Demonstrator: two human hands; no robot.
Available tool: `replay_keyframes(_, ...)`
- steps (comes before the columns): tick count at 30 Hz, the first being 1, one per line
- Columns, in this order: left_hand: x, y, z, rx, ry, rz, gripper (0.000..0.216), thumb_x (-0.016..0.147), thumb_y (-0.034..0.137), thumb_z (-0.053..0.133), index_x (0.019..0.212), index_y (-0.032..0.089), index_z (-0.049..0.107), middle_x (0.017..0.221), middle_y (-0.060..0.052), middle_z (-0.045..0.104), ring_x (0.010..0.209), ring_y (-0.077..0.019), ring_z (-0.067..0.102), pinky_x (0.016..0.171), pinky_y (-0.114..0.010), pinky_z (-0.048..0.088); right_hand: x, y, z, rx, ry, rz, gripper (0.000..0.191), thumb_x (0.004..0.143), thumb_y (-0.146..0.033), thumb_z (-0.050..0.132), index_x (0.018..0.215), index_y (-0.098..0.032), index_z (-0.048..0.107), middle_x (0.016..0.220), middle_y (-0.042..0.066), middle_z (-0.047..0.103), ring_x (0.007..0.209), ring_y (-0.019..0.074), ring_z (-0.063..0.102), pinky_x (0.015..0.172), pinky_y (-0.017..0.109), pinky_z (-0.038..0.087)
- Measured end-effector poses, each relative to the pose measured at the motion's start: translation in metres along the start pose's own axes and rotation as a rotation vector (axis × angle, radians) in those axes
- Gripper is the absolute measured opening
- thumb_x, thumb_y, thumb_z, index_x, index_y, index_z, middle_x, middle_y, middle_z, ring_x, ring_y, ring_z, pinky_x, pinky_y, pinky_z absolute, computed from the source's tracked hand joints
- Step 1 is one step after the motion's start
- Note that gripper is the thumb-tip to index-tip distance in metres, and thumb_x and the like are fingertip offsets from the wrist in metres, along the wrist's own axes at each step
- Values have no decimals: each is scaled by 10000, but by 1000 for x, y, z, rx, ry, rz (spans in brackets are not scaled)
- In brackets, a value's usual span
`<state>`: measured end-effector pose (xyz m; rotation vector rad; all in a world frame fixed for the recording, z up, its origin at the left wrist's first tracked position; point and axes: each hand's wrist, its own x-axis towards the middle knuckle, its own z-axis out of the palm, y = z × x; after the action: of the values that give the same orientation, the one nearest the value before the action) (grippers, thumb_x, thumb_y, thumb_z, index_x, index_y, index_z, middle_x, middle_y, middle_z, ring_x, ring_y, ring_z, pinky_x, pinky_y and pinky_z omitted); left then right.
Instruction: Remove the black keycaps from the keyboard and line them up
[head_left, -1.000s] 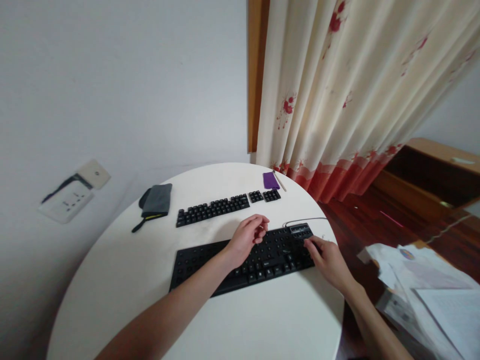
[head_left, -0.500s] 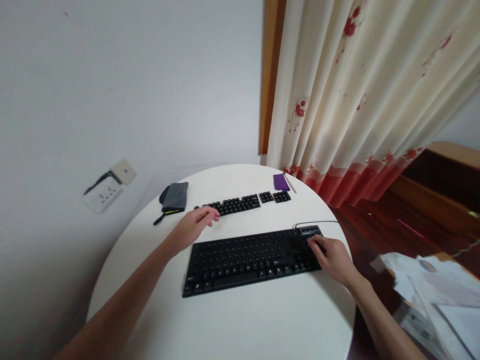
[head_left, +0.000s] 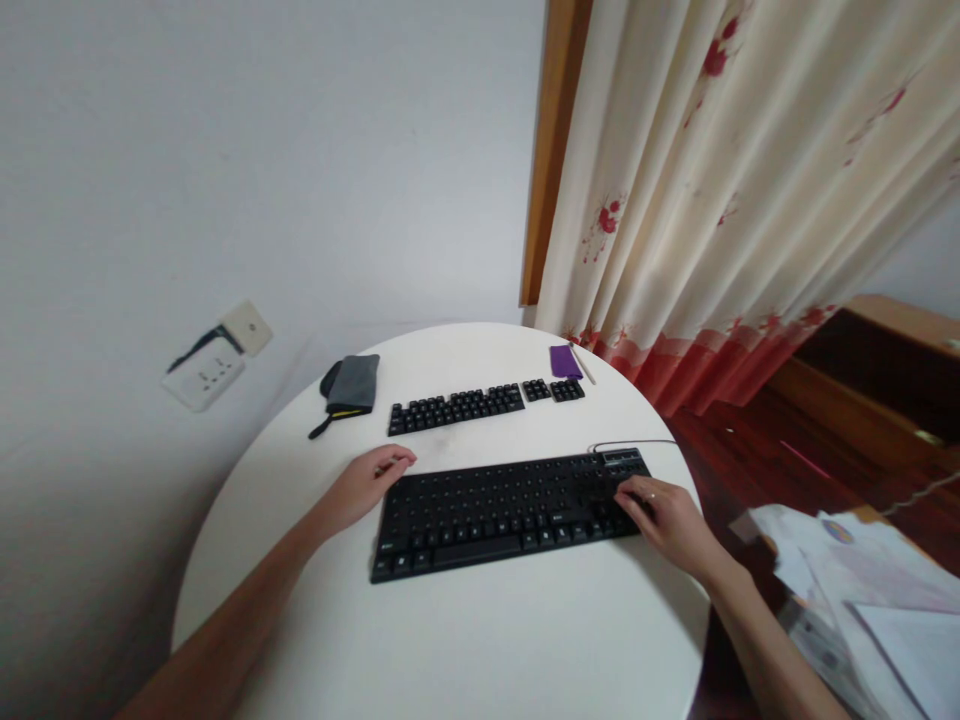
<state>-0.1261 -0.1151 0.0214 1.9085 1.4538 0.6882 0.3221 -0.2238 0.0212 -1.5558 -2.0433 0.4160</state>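
Note:
A black keyboard [head_left: 480,505] lies on the white round table [head_left: 480,650]. Keycaps show in its lower rows, while the upper rows look bare with small stems. My left hand [head_left: 367,482] is beside the keyboard's upper left corner, fingers curled together; whatever they may hold is hidden. Over the right end of the keyboard, my right hand [head_left: 660,510] has its fingers pinched at the number pad, and I cannot make out anything between them. Behind the keyboard, loose black keycaps [head_left: 457,408] lie in rows, with two smaller keycap groups [head_left: 567,390] to their right.
A grey cloth pouch [head_left: 352,385] sits at the table's back left. A purple cloth [head_left: 565,362] and a thin pale stick [head_left: 583,364] lie at the back right. The keyboard cable [head_left: 634,443] runs off the right edge. Papers [head_left: 862,590] are stacked beyond the table.
My left hand has moved from the loose keycaps back toward me, to the keyboard's upper left corner. My right hand stays at the number pad.

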Motion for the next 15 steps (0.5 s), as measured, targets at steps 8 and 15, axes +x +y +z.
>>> replay_keyframes(8,-3,-4,5,-51,-36,-9,340,826,495,552,912,204,706,936,-60,732,909,-261,646,829,-338,475,-8,2,-4,123,126,238,404,939,-496,436,843,-171,655,690,52,659,632,198,583,607,280,447)
replay_keyframes(15,-5,0,4,-9,-73,40,328,802,506,572,847,220,725,914,-59,723,884,-253,629,797,-326,470,-7,0,13,73,340,433,525,913,-592,418,826,-136,663,561,74,630,470,194,544,449,271,355)
